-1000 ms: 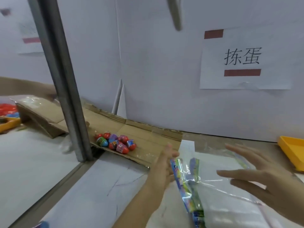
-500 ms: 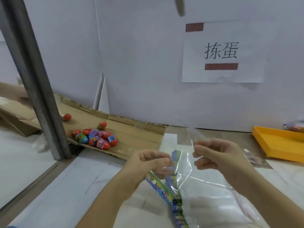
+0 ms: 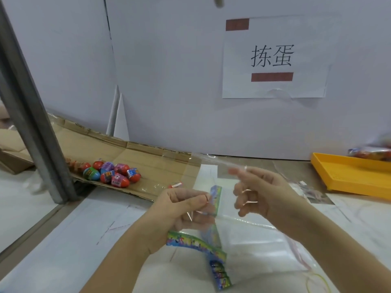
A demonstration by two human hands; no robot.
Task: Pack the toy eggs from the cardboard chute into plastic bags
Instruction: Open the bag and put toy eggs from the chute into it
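Note:
A cluster of several coloured toy eggs (image 3: 112, 174) lies on the brown cardboard chute (image 3: 148, 163) at the left, beside a grey metal post. One more egg (image 3: 176, 185) peeks from behind my left hand at the chute's lower edge. Both hands hold one clear plastic bag (image 3: 213, 166) with a colourful printed header above the table. My left hand (image 3: 182, 210) pinches one side of its mouth. My right hand (image 3: 256, 191) pinches the other side, higher up. A stack of flat clear bags (image 3: 260, 248) lies under my hands.
A grey metal post (image 3: 31, 115) stands at the left in front of the chute. A yellow tray (image 3: 347, 176) sits at the right with a filled bag (image 3: 372, 154) on its far edge. White wall panels with a paper sign (image 3: 273, 58) close the back. A yellow rubber band (image 3: 319, 282) lies at the lower right.
My open hands closed onto the bag and lifted it off the stack, pulling its mouth apart. Loose eggs rolled down the chute to the cluster. The view swung to the right.

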